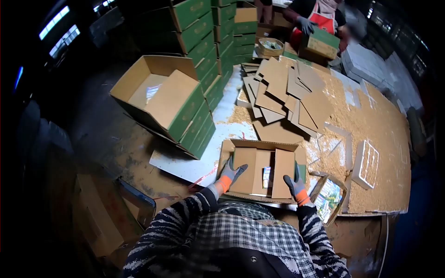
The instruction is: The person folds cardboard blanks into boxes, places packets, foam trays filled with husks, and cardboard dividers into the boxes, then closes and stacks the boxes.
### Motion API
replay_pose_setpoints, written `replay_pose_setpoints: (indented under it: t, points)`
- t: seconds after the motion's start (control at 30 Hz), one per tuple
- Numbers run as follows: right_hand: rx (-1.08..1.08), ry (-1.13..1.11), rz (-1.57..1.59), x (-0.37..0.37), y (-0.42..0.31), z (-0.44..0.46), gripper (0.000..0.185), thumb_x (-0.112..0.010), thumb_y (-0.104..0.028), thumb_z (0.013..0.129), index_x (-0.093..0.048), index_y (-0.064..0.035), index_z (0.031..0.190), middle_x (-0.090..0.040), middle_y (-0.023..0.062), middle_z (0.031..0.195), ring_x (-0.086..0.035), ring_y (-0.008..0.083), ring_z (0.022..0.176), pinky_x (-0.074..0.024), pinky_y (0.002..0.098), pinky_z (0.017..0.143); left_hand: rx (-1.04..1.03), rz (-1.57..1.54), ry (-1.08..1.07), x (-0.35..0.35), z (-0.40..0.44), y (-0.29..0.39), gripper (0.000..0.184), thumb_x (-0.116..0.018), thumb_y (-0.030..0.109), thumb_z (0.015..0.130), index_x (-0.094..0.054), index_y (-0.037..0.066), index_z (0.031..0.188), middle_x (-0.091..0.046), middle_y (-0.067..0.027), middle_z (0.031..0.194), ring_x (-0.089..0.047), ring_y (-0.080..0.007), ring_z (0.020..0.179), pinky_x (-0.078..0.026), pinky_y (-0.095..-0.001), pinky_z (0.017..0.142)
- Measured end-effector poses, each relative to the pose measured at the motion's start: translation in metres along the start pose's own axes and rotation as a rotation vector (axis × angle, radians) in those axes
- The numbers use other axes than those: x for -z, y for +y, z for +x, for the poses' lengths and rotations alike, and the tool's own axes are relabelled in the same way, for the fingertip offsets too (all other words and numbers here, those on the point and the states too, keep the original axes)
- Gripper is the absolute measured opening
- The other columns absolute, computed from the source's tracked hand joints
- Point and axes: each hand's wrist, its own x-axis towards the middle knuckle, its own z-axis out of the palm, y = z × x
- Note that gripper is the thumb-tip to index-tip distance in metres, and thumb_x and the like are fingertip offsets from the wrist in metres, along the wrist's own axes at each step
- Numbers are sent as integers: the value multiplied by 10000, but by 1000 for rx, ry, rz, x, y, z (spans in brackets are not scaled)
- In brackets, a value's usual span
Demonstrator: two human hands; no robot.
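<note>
An open cardboard box (256,169) stands at the table's near edge, right in front of me. Two brown flaps lean inward, and a small printed leaflet (266,177) shows between them. My left hand (231,173), in a grey glove with an orange cuff, grips the box's left side with its thumb over the inner flap. On the opposite side, my right hand (295,186), gloved the same way, grips the right wall near the front corner. The fingers beyond the walls are partly hidden.
Stacked green boxes (190,118) rise at left, an open one on top. Loose cardboard sheets (278,88) lie ahead. A container of printed leaflets (330,194) and a white divided tray (365,164) sit at right. Across the table, a person in a red apron (321,21) handles a green box (320,45).
</note>
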Motion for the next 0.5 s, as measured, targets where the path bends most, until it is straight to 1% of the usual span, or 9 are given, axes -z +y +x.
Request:
replay_pose_setpoints:
  t: [0.03,0.1,0.17,0.23,0.3,0.4,0.43,0.47,0.5]
  points:
    - [-31,37,153,-5,-10,-2,897,-760,-306,819,-261,-1,1499,-461,148,1412,-452,228,1280,-372,343,1064,122,-85,-45,7,-5,18,503,-581,129,959,-396,-4,1407,-529,-136,1328,-520,-294,1198,-456,-382,1022]
    - [-17,87,263,-11,-41,-2,886,-766,-267,797,-281,-3,1491,-475,136,1396,-476,224,1255,-392,347,1047,152,-654,-97,21,18,-37,524,-381,385,1052,-424,20,1426,-522,-42,1352,-509,-169,1179,-393,-277,1035]
    - [-5,96,359,-4,-89,4,876,-749,-237,784,-284,-5,1489,-487,137,1382,-496,228,1233,-413,343,1025,-70,-896,-196,42,7,-1,565,-392,367,1048,-325,13,1484,-431,-50,1455,-435,-167,1294,-336,-291,1098]
    - [48,112,438,0,-139,10,766,-653,-217,827,-301,-18,1478,-527,141,1325,-538,231,1178,-461,351,977,-462,-488,-186,84,-35,117,646,-469,351,1018,-247,-7,1507,-369,-90,1502,-359,-207,1377,-284,-334,1144]
    - [100,49,618,3,-176,23,679,-600,-193,856,-330,-22,1454,-550,141,1278,-563,235,1134,-478,352,955,-759,-468,-162,134,-60,193,806,-648,404,909,-295,-66,1460,-416,-173,1452,-393,-286,1362,-287,-424,1144]
    - [560,194,196,-10,-197,53,507,-619,-113,919,-441,-6,1382,-580,198,1261,-569,242,1184,-463,369,1022,-865,51,741,246,-71,256,438,-612,153,912,-518,-36,1295,-567,-115,1258,-551,-207,1147,-438,-322,1002]
    - [583,259,235,-32,-231,68,561,-638,-108,906,-409,-11,1409,-566,184,1278,-563,246,1191,-455,359,1032,-922,-365,828,274,-39,239,404,-590,61,909,-513,-32,1296,-574,-84,1247,-559,-190,1107,-432,-298,986]
    - [607,324,272,-53,-265,82,616,-657,-103,894,-376,-16,1436,-553,170,1296,-556,250,1199,-447,349,1042,-978,-379,871,306,-25,229,413,-582,42,921,-496,-30,1318,-575,-70,1252,-548,-184,1126,-417,-300,1005]
    - [397,276,834,-83,-307,90,686,-679,-103,880,-332,-23,1466,-533,151,1320,-553,254,1195,-440,338,1045,-994,-381,864,330,-14,221,413,-582,42,921,-496,-30,1318,-575,-70,1252,-548,-184,1126,-417,-300,1005]
